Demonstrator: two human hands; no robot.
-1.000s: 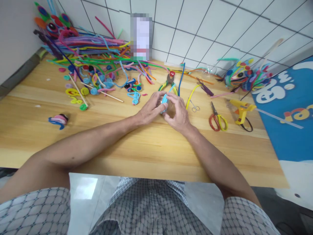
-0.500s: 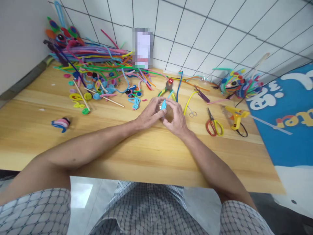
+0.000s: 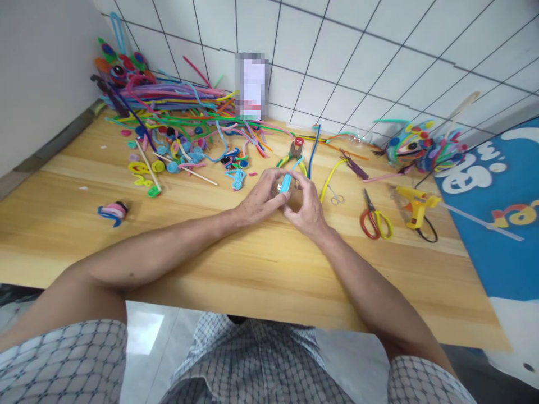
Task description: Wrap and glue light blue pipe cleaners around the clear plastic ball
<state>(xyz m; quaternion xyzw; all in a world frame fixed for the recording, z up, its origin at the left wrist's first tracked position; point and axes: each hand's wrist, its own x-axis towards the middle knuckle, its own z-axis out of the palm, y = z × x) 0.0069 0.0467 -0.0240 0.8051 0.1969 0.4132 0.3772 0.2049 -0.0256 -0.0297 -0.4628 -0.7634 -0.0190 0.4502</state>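
Observation:
Both hands meet over the middle of the wooden table [image 3: 252, 275]. Between their fingertips is a light blue pipe cleaner [image 3: 286, 182], folded into a short bundle with a loose end pointing up. My left hand [image 3: 264, 196] pinches it from the left, thumb on its lower end. My right hand [image 3: 309, 206] curls round from the right, fingertips at its top and thumb below. Just beyond the fingers lie pliers [image 3: 297, 151] with green and yellow handles, partly hidden by the hands. A yellow pipe cleaner [image 3: 330, 177] and small scissors [image 3: 336, 198] lie right of them.
Red-and-yellow-handled scissors [image 3: 374, 220] and a yellow glue gun [image 3: 416, 205] lie at the right. Pipe cleaners [image 3: 172, 98] are heaped at the back left, with coiled pieces in front. A phone [image 3: 252, 84] leans on the tiled wall. A small pink-and-blue piece [image 3: 114, 212] lies left.
The whole view has shifted slightly, so the table things appear a little further right. Both hands keep hold of the blue pipe cleaner, with little change in their grip.

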